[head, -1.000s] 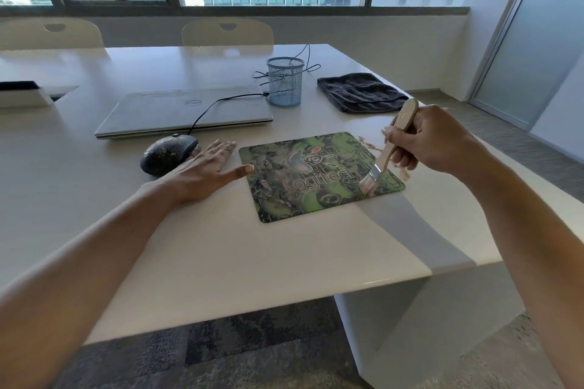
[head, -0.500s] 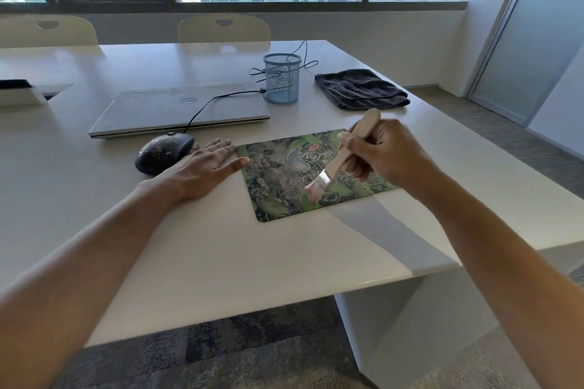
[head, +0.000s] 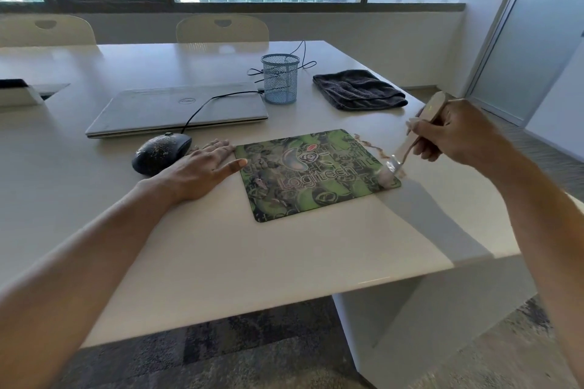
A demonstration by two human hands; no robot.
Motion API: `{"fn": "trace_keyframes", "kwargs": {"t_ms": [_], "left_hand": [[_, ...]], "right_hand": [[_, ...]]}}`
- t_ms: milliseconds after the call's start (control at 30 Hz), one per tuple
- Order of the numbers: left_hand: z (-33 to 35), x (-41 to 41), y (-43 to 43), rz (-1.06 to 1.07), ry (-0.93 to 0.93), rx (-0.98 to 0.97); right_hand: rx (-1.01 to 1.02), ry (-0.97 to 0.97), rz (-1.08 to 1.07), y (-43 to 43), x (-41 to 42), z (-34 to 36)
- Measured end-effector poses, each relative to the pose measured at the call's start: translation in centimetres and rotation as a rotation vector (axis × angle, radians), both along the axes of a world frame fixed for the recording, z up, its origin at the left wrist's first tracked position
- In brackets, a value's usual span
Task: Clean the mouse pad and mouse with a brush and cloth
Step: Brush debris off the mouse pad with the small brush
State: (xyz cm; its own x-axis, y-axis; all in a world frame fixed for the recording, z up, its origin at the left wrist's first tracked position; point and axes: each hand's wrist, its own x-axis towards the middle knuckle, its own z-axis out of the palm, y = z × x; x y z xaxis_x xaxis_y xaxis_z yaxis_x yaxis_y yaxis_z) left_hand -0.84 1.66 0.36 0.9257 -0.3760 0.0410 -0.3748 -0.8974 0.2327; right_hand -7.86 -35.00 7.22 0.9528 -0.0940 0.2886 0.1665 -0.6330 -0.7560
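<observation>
Fingers (head: pixel 422 131) of my right hand (head: pixel 458 133) are curled round the pale wooden handle of the brush (head: pixel 407 148), gripping it with the handle's end sticking up past my knuckles. The brush slants down to the left, and its bristles press on the near right corner of the mouse pad (head: pixel 309 174), right at the pad's edge. A thin trail of brownish crumbs (head: pixel 371 148) lies on the counter (head: pixel 252 262) along the pad's right side.

My left hand (head: pixel 202 167) lies flat, palm down, on the counter at the pad's left edge. Its fingers are straight and relaxed and hold nothing; the thumb tip rests on the pad's left border. The green printed pad sits flat in the middle of the counter, between my two hands.

The black mouse (head: pixel 161 151), speckled with pale bits, sits just left of my left hand; I cannot tell whether my fingers touch it. Its cable (head: pixel 202 107) runs back over the closed silver laptop (head: pixel 177 107) behind it. A blue mesh cup (head: pixel 280 77) stands upright at the laptop's right end. The dark folded cloth (head: pixel 358 90) lies further right, near the counter's edge, well apart from the pad and behind my right hand.
</observation>
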Motion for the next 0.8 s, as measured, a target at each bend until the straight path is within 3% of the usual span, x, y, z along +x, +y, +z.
{"fn": "trace_keyframes", "kwargs": {"t_ms": [167,633,800], "left_hand": [[0.1,-0.1,0.0,0.003,0.006,-0.002],[0.2,-0.1,-0.1,0.000,0.012,0.004],[0.1,-0.1,0.0,-0.005,0.012,-0.001]], "right_hand": [[-0.024,-0.046,0.108,3.0,0.2,-0.7],[-0.244,-0.014,-0.067,-2.4,0.1,0.5],[-0.168,-0.077,0.049,-0.1,0.4,0.7]]}}
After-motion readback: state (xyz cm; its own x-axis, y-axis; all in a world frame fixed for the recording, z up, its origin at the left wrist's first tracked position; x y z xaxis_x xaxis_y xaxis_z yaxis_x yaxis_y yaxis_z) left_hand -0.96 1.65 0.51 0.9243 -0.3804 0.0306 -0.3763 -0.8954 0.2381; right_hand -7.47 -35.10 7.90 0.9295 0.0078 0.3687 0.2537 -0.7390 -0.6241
